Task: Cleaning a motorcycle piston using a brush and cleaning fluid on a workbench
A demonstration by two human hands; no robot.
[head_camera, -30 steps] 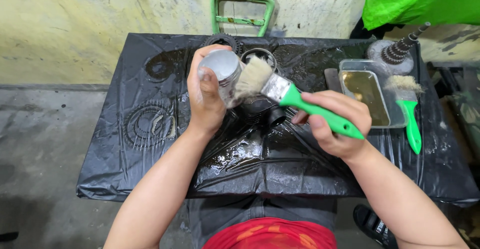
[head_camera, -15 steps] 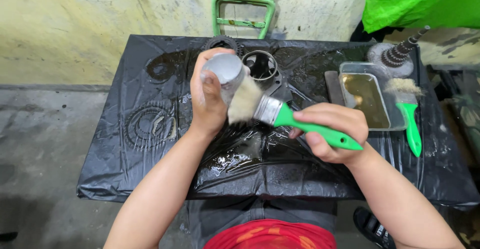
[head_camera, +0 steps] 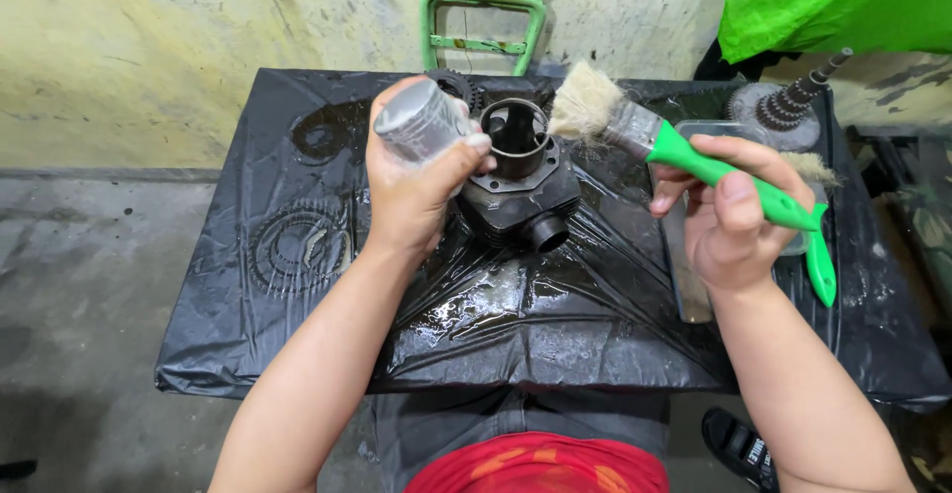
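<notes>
Above the dark metal engine cylinder, left hand grips a silver metal piston; right hand, fingers wrapped tight, holds a green-handled bristle brush just right of it.

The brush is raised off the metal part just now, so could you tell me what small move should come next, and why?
Probably bring the brush back down onto the silver cylinder. The left hand holds that cylinder up with its side exposed, while the right hand grips the green handle with the bristles lifted clear, above the dark engine cylinder.
</notes>
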